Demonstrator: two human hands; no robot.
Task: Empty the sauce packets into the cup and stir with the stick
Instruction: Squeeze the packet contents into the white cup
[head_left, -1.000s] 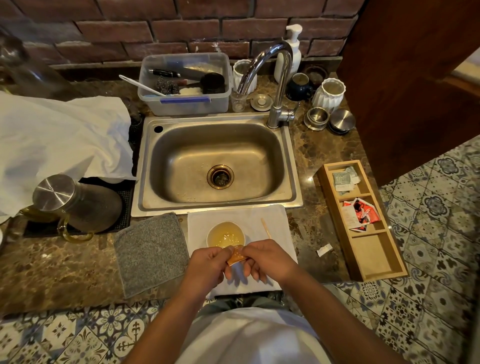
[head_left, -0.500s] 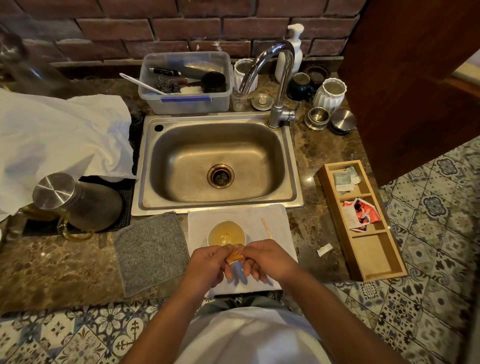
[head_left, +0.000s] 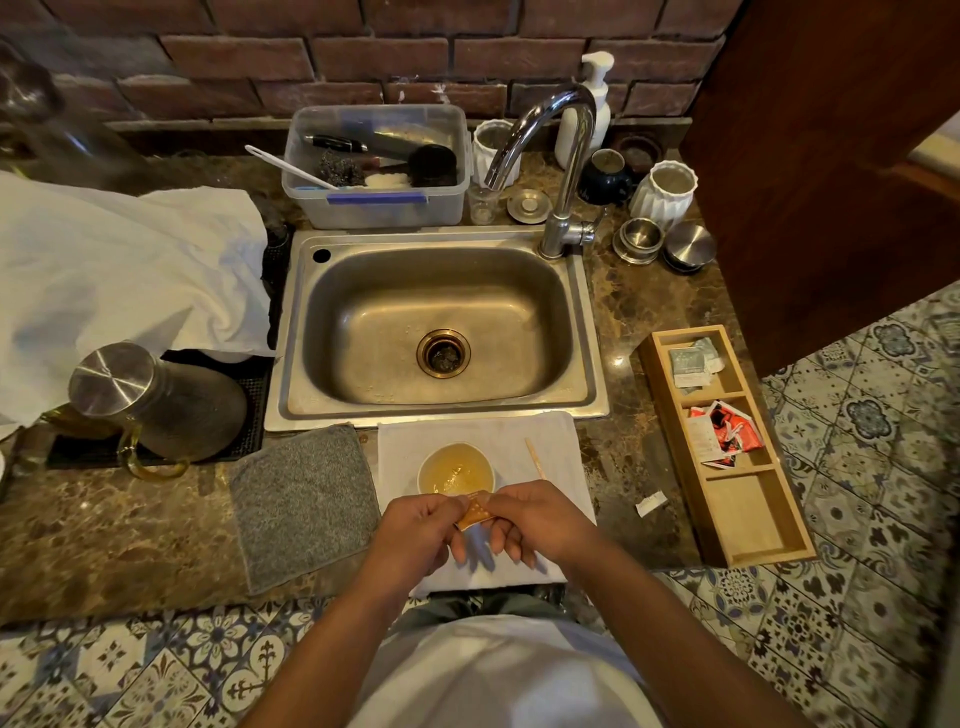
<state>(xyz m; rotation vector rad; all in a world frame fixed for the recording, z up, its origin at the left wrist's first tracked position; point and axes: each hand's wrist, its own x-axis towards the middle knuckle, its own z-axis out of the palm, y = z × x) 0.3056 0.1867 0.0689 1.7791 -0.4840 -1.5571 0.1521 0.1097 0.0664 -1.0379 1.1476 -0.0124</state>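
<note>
Both hands, left hand (head_left: 415, 530) and right hand (head_left: 540, 519), pinch one orange sauce packet (head_left: 474, 513) between them, at six o'clock of the cup (head_left: 456, 470).

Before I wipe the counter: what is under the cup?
The cup stands on a white cloth, with the stick beside it. Whatever lies beneath that cloth is covered; both hands hide its near part.
</note>
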